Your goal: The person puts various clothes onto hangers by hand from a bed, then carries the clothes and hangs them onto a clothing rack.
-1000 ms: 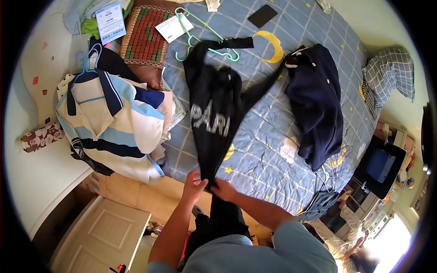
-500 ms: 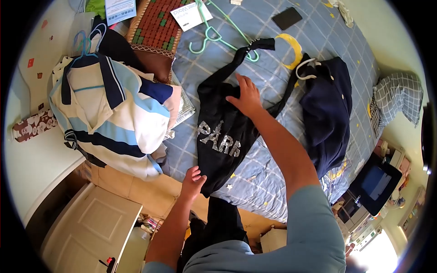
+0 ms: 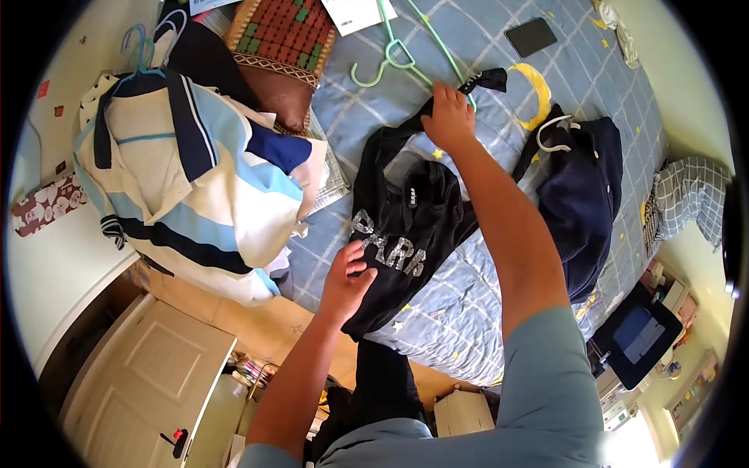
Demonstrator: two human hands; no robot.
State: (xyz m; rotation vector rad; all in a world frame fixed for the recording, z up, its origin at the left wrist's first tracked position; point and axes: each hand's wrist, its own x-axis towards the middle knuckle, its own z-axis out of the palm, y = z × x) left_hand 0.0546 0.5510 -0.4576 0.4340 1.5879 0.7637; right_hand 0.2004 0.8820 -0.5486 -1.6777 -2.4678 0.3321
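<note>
As 2 hands reach over, 1 black top overlaps 1 green hanger.

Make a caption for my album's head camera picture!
Right hand over the sleeve of a black top, left hand by silvery letters.

On the black long-sleeved top, the silvery letters read "PAR" (the last sign is bent by folds, I cannot tell it). Its white neck print and the white card have writing too small for reading.
</note>
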